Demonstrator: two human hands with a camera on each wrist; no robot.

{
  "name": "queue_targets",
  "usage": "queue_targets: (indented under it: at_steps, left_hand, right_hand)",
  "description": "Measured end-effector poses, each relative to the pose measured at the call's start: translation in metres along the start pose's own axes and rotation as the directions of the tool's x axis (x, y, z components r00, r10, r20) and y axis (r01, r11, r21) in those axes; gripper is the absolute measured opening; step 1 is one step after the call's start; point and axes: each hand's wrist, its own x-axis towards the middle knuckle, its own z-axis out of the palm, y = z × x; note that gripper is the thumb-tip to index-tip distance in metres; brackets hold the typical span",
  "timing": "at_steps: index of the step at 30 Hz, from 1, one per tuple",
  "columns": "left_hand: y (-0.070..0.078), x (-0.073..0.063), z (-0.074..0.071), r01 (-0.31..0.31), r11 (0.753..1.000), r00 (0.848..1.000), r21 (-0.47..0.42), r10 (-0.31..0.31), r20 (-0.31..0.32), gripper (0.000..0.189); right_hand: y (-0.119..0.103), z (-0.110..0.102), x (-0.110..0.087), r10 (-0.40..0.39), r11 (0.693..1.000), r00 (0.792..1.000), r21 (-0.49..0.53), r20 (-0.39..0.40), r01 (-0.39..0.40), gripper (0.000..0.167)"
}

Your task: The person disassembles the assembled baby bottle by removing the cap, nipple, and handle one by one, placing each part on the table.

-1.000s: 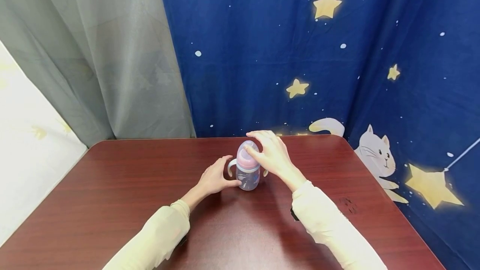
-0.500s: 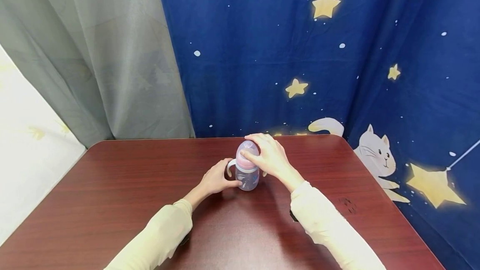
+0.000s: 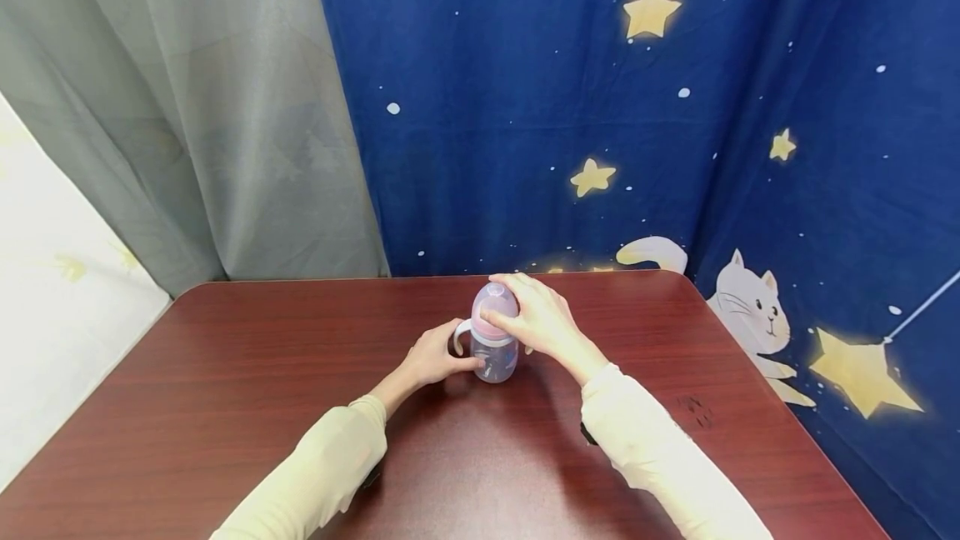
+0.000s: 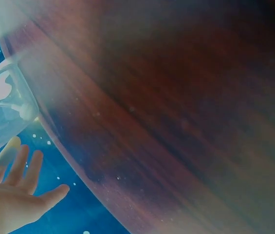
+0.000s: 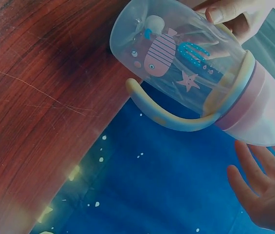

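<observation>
A clear baby bottle [image 3: 495,357] with a pink and pale lilac domed cap [image 3: 491,315] and two side handles stands upright on the table. My left hand [image 3: 431,357] holds the bottle's body low on its left side, thumb in front and fingers behind the left handle [image 3: 461,338]. Over the cap, my right hand [image 3: 543,315] rests with its thumb on the near side and its fingers at the top and far side. The right wrist view shows fish and starfish prints on the bottle [image 5: 161,53]. In the left wrist view, the bottle's base [image 4: 27,105] shows at the left edge.
A reddish-brown wooden table [image 3: 225,398] spreads under both arms. Behind it hang a grey curtain [image 3: 277,148] and a blue star-patterned curtain [image 3: 487,107]. Dark scuff marks [image 3: 695,411] lie on the table's right part.
My right hand has come slightly down and closer onto the cap. The left hand's fingers have drawn in a little behind the handle. The bottle stays in place.
</observation>
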Motion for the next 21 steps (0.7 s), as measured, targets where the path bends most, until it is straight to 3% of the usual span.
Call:
queue_targets:
  at_steps: [8,21]
  left_hand:
    - [-0.0022,0.0011,0.0004,-0.003,0.999,1.000,-0.032,0.004,0.009,0.046]
    - [-0.0019,0.0003,0.0020,0.002,1.000,1.000,-0.009,-0.002,-0.004,0.045]
  right_hand:
    - [-0.0017,-0.0004,0.0007,0.010,1.000,1.000,-0.004,0.025,-0.010,0.053]
    - [-0.0001,0.0017,0.0016,0.037,0.999,0.995,-0.003,0.091,-0.037,0.062]
